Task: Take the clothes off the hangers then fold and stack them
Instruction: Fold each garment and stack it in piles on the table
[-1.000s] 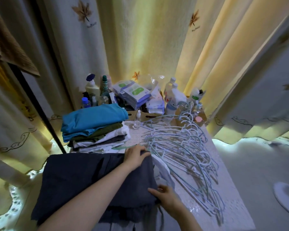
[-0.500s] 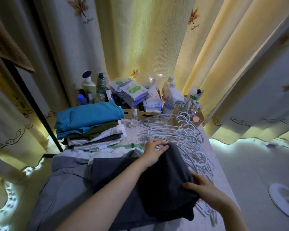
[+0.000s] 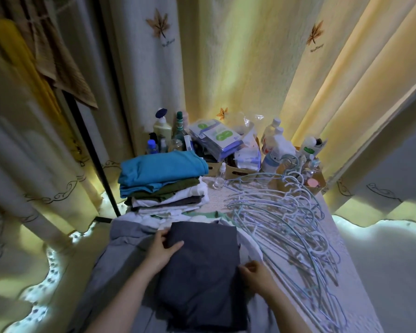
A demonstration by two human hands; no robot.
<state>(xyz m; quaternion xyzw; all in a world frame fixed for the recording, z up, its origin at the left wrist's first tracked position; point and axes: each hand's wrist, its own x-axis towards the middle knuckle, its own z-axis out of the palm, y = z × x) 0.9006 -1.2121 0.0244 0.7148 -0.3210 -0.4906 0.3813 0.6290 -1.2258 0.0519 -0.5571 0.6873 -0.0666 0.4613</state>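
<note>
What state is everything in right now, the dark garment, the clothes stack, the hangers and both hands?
dark garment, folded, lying flat
clothes stack, folded, teal shirt on top
hangers, empty, heaped on the table
left hand, grips the dark garment's left edge
right hand, pinches its right edge
grey garment, spread out, unfolded

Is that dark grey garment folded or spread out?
Folded: the dark grey garment lies as a compact rectangle, left hand and right hand holding its edges.

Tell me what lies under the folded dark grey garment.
A lighter grey cloth shows beneath the folded dark grey garment at left, white cloth at right. Its middle hides the rest.
</note>
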